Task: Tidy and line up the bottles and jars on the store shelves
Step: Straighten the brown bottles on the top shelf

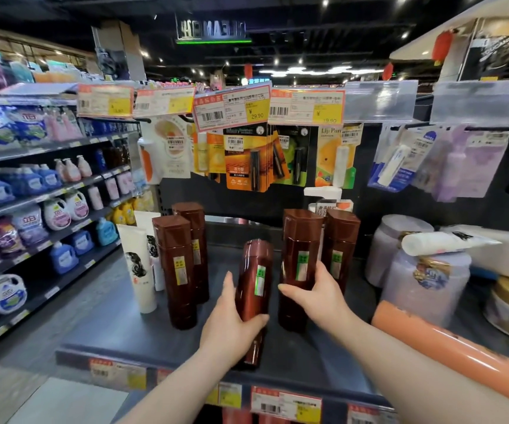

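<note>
The step in hand looks like regrouping the brown bottles on the dark shelf (131, 335), with one bottle on its way into line.

Starting at the shelf's left edge, two white tubes (138, 267) stand upright, one behind the other. Just right of them two brown bottles (176, 270) stand in a file, front and back, close together. Next, near the middle of the shelf and toward its front edge, the left hand (232, 327) is wrapped around the lower half of a fifth brown bottle (254, 289), which tilts slightly; whether its base touches the shelf I cannot tell, since the hand hides it. Right of it the right hand (316, 293) is closed on the front of a second pair of bottles (300, 264), thumb across its label side; the rear one of that pair stands just behind.

That makes five brown bottles: two left, one in hand, two right. Toward the right edge are two pale jars (424, 286), a white tube lying across the front one, and an orange tube (455, 350) lying at the front right corner.

The next move, as I judge it, calls for setting the held bottle upright between the two files, labels facing front, while the right hand steadies its neighbour against tipping.
</note>
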### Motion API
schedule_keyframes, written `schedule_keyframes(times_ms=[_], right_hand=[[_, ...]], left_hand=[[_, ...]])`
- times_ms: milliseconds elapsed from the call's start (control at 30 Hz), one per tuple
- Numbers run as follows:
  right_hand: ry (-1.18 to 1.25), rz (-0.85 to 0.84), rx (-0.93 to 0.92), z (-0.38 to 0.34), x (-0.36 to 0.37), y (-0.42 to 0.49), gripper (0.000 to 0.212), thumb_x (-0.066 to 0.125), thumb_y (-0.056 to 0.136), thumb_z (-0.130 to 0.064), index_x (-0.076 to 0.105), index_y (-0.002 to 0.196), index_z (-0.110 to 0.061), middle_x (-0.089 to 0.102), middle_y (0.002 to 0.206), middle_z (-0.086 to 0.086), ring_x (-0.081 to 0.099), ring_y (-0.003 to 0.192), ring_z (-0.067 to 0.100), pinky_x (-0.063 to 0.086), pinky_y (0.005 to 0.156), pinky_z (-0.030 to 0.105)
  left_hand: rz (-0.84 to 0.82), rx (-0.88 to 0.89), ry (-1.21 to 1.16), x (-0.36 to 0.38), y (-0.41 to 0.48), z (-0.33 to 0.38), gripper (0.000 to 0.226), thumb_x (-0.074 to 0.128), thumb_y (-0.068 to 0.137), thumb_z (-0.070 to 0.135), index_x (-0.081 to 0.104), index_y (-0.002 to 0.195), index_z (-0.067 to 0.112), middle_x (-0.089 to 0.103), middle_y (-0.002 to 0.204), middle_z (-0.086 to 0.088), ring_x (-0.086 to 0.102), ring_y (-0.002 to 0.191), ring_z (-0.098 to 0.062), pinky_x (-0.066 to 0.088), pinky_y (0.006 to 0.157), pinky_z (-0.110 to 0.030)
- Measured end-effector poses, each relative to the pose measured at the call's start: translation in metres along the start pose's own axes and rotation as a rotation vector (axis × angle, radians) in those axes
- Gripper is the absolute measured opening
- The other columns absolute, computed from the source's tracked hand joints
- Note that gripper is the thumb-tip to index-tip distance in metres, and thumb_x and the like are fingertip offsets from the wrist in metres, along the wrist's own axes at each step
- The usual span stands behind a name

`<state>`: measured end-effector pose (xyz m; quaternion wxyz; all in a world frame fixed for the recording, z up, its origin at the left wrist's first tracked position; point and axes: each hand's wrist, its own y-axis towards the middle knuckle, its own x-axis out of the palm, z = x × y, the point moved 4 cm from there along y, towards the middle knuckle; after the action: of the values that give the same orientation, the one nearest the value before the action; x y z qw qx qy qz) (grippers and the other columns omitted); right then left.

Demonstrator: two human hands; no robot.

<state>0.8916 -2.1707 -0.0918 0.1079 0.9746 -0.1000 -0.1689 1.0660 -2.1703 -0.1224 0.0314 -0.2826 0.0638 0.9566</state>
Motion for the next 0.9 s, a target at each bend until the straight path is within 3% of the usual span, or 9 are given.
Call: schedule_keyframes(times_ms=[133, 267, 367, 500, 633, 767, 900], right_hand=[[0.031, -0.017, 0.022, -0.001, 0.005, 0.002, 0.060, 0.075, 0.076, -0.020, 0.043, 0.126, -0.019, 0.058, 0.116, -0.007, 0.054, 0.109, 0.011, 0.044, 0.093, 0.026], [0.059, -0.080, 0.031, -0.010, 0.026, 0.009, 0.055, 0.076, 0.074, -0.021, 0.045, 0.120, -0.025, 0.059, 0.109, -0.011, 0.055, 0.106, 0.008, 0.046, 0.094, 0.030], [0.057, -0.157, 0.016, -0.019, 0.048, 0.018, 0.054, 0.076, 0.074, -0.026, 0.046, 0.118, -0.031, 0.059, 0.107, -0.014, 0.055, 0.104, 0.006, 0.047, 0.089, 0.027], [0.077, -0.211, -0.006, -0.028, 0.073, 0.026, 0.051, 0.076, 0.073, -0.030, 0.049, 0.117, -0.028, 0.060, 0.100, -0.017, 0.056, 0.097, 0.003, 0.044, 0.079, 0.019], [0.051, -0.228, 0.020, -0.017, 0.082, 0.026, 0.051, 0.076, 0.074, -0.027, 0.052, 0.119, -0.023, 0.063, 0.106, -0.009, 0.059, 0.105, 0.011, 0.046, 0.083, 0.021], [-0.075, -0.239, 0.033, -0.009, 0.074, 0.031, 0.069, 0.081, 0.068, -0.025, 0.045, 0.127, -0.018, 0.059, 0.118, -0.003, 0.055, 0.111, 0.014, 0.045, 0.097, 0.031], [-0.184, -0.258, 0.055, -0.002, 0.078, 0.033, 0.067, 0.080, 0.069, -0.020, 0.047, 0.126, -0.018, 0.059, 0.122, 0.001, 0.054, 0.115, 0.018, 0.043, 0.095, 0.027]], left_hand=[[0.048, 0.144, -0.148, -0.006, -0.032, 0.007, 0.101, 0.072, 0.075, 0.034, -0.010, 0.123, 0.067, 0.029, 0.121, 0.042, 0.038, 0.109, 0.014, 0.029, 0.093, -0.014], [0.145, 0.234, -0.235, -0.011, -0.049, 0.007, 0.103, 0.074, 0.074, 0.016, -0.002, 0.122, 0.067, 0.026, 0.120, 0.047, 0.023, 0.113, 0.033, 0.024, 0.085, 0.007], [0.207, 0.238, -0.263, -0.020, -0.054, 0.006, 0.099, 0.075, 0.072, 0.010, 0.011, 0.120, 0.069, 0.028, 0.117, 0.054, 0.025, 0.115, 0.031, 0.028, 0.084, 0.007], [0.290, 0.220, -0.275, -0.038, -0.055, 0.002, 0.101, 0.077, 0.071, 0.011, 0.015, 0.115, 0.077, 0.033, 0.112, 0.056, 0.029, 0.110, 0.033, 0.032, 0.077, 0.008], [0.306, 0.236, -0.275, -0.051, -0.056, -0.001, 0.101, 0.076, 0.071, 0.009, 0.018, 0.117, 0.077, 0.037, 0.113, 0.050, 0.033, 0.111, 0.030, 0.033, 0.077, 0.008], [0.344, 0.227, -0.297, -0.059, -0.059, -0.007, 0.098, 0.077, 0.070, 0.008, 0.021, 0.122, 0.070, 0.040, 0.116, 0.042, 0.040, 0.112, 0.022, 0.035, 0.080, 0.006], [0.386, 0.231, -0.306, -0.066, -0.062, -0.014, 0.098, 0.076, 0.070, 0.005, 0.023, 0.120, 0.071, 0.043, 0.116, 0.036, 0.045, 0.111, 0.016, 0.037, 0.081, 0.004]])
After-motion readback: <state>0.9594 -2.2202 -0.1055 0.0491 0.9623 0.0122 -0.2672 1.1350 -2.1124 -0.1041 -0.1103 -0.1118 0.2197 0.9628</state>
